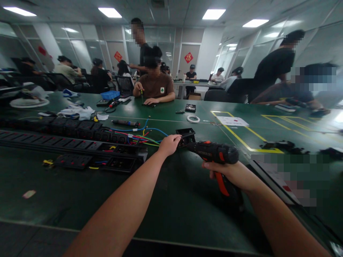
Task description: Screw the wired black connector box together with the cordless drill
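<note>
A black and orange cordless drill is in my right hand, whose fingers wrap round its grip. The drill's front end points left at a small black plastic housing; whether the bit touches it I cannot tell. My left hand is closed on the near left side of that housing. Red, green, yellow and blue wires run from the housing's left toward a long black power strip with rows of sockets. Before the strip lies a loose black socket module beside an open black frame.
A screwdriver-like tool lies behind the wires. A roll of white tape and a paper sheet rest farther back on the green table. A co-worker sits opposite. Black parts lie at the right.
</note>
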The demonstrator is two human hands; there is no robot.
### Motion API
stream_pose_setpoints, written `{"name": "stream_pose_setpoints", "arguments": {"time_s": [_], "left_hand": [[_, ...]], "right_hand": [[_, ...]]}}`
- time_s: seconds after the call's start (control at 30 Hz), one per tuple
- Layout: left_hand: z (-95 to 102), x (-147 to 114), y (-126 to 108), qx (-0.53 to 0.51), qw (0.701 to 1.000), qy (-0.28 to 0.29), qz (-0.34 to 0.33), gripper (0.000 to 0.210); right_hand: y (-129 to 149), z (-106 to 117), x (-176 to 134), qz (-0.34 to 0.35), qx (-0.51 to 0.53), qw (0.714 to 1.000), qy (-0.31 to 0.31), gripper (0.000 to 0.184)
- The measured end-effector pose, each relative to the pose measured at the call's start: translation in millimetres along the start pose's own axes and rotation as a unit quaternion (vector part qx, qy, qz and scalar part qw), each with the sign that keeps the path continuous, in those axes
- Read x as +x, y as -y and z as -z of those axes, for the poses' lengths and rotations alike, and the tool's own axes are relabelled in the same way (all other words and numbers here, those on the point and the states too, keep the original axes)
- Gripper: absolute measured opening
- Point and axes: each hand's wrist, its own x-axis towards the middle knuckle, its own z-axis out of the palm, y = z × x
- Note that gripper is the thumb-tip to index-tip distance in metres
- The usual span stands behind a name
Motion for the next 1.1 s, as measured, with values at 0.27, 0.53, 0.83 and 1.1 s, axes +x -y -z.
{"name": "stream_pose_setpoints", "arguments": {"time_s": [0.27, 0.53, 0.83, 1.1], "left_hand": [[0.6, -0.8, -0.6, 0.0, 1.0, 0.002, 0.001, 0.041], [-1.5, -0.3, 2.2, -0.005, 1.0, -0.003, -0.014, 0.042], [0.5, -1.7, -0.3, 0.003, 1.0, 0.005, 0.001, 0.042], [0.9, -1.4, -0.8, 0.005, 1.0, 0.006, 0.001, 0.042]], "right_hand": [[-3.6, 1.9, 2.0, 0.007, 0.021, 1.0, 0.006, 0.034], [4.1, 1.7, -0.9, -0.012, 0.019, 1.0, -0.014, 0.028], [2.9, 1.8, -0.5, -0.016, 0.015, 1.0, -0.017, 0.028], [1.5, 2.4, 0.6, -0.007, 0.012, 1.0, -0.015, 0.025]]}}
